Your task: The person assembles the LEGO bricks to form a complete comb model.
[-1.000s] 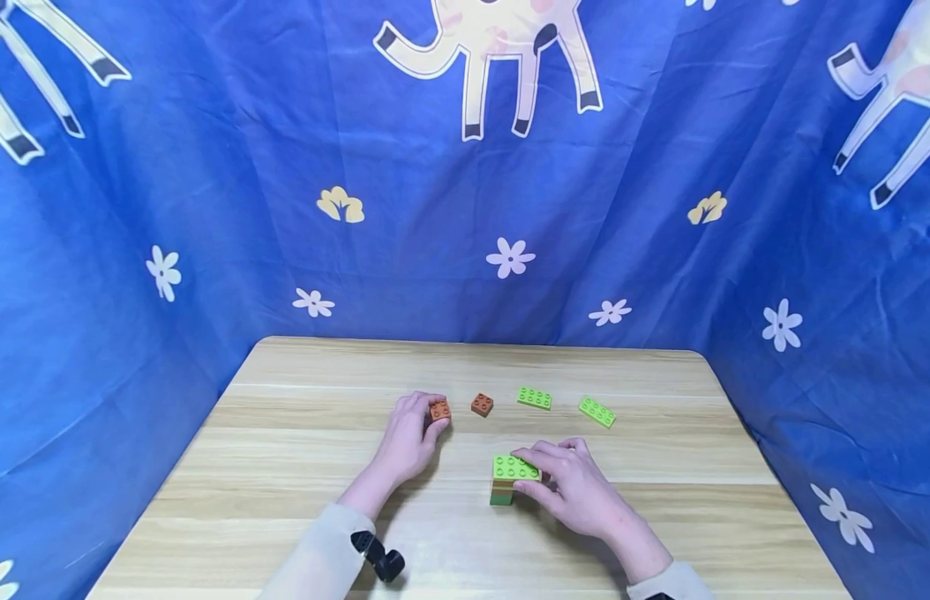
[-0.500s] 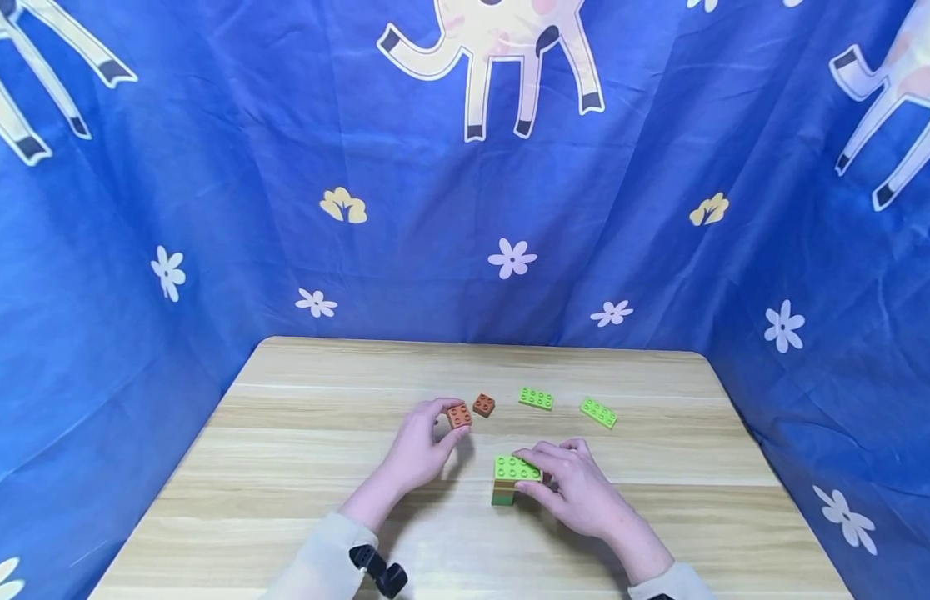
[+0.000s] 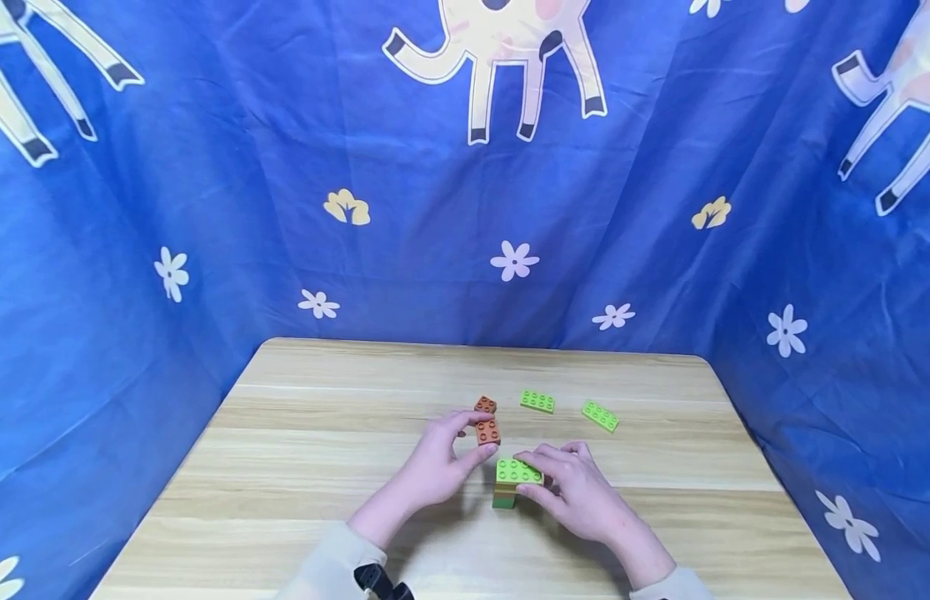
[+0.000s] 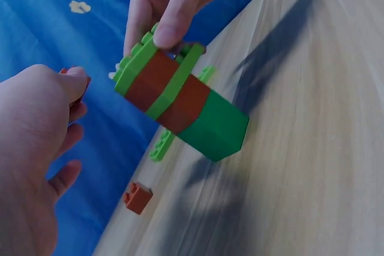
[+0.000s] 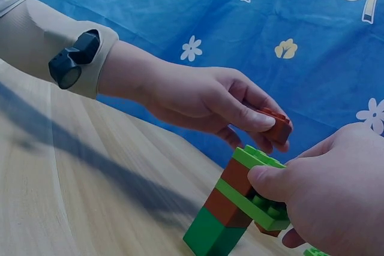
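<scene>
Between thumb and fingers my left hand (image 3: pixel 444 460) pinches a reddish-brown toy building brick (image 3: pixel 488 432), studs up. It is held in the air, just beyond and to the left of a block tower (image 3: pixel 519 471). In the right wrist view, that pinched brick (image 5: pixel 278 127) hangs above the tower's top, apart from it. My right hand (image 3: pixel 573 492) grips the tower's upper right end. From the bottom, the tower stacks a dark green block (image 4: pixel 214 125), a brown brick, a light green plate, another brown brick and a light green top plate (image 4: pixel 137 59).
Another reddish-brown brick (image 3: pixel 485 403) lies on the wooden table (image 3: pixel 322 417), behind the held one. Two light green studded plates (image 3: pixel 537 401) lie farther back and to the right. A blue patterned curtain (image 3: pixel 435 275) surrounds the table's back and sides.
My left hand has carried the brown brick rightward and nearer, from the left of the loose brick to close by the tower. The right hand has kept its grip on the tower.
</scene>
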{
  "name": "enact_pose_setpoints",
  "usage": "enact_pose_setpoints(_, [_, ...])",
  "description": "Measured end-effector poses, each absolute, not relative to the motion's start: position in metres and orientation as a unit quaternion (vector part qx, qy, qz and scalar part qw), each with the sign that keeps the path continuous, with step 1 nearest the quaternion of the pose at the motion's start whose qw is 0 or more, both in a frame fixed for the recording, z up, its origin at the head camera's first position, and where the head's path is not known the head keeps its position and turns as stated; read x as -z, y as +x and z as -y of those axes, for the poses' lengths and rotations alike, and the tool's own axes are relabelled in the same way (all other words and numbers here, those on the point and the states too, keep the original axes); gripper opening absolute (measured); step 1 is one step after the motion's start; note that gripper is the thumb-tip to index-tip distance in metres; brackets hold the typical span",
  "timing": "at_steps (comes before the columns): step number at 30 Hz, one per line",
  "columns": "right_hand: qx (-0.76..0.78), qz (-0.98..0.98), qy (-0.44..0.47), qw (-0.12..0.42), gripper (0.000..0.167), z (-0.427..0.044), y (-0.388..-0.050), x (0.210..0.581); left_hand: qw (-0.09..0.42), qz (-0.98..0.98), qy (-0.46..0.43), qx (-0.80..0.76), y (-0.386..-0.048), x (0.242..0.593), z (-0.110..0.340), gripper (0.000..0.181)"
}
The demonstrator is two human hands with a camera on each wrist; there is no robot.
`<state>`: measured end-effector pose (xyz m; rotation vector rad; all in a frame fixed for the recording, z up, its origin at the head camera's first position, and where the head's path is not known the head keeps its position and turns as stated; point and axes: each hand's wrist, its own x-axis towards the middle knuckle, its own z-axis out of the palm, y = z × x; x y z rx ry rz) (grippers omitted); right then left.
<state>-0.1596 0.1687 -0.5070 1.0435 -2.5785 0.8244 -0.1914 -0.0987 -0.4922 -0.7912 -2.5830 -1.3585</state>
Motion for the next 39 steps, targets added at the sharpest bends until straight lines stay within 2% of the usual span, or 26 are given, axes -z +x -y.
enact_pose_setpoints(20, [-0.288,0.887,0.346,0.101,0.040,-0.169,-0.159,0.508,0.012,0.829,-0.322,0.456,-0.177,0.496,0.086,0.045])
enact_pose_setpoints(39, [-0.287,0.888,0.347,0.096,0.038,-0.169,-0.160,0.508,0.023,0.828,-0.344,0.442,-0.178,0.500,0.084,0.044])
